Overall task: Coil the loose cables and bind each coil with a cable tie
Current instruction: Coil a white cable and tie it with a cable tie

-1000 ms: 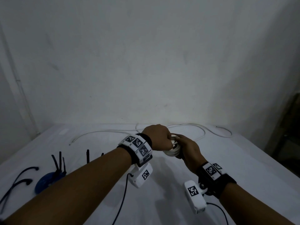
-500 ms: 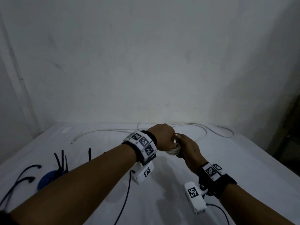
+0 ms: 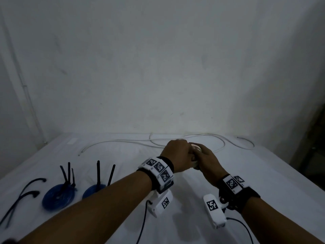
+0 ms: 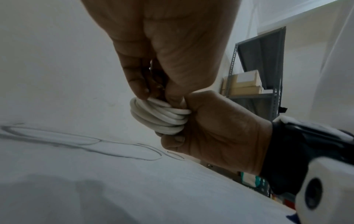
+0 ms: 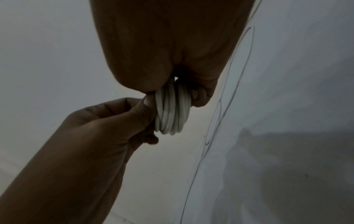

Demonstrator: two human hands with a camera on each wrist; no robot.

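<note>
A white cloth-covered table (image 3: 263, 182) fills the lower half of the head view; a long loose white cable (image 3: 123, 142) trails across its far edge, from centre left to upper right of the tabletop; two flat blue cable coils bound with upright black ties sit at lower left, one (image 3: 59, 194) further left, the other (image 3: 93, 189) beside it; two black cables (image 3: 26, 189) lie at the far lower-left edge. Just right of centre the left hand (image 3: 176, 154) and right hand (image 3: 207, 162) meet above the table, both curled round a small coil of white cable (image 4: 161, 116); the left pinches its upper turns with thumb and fingertips, the right grips its side.
</note>
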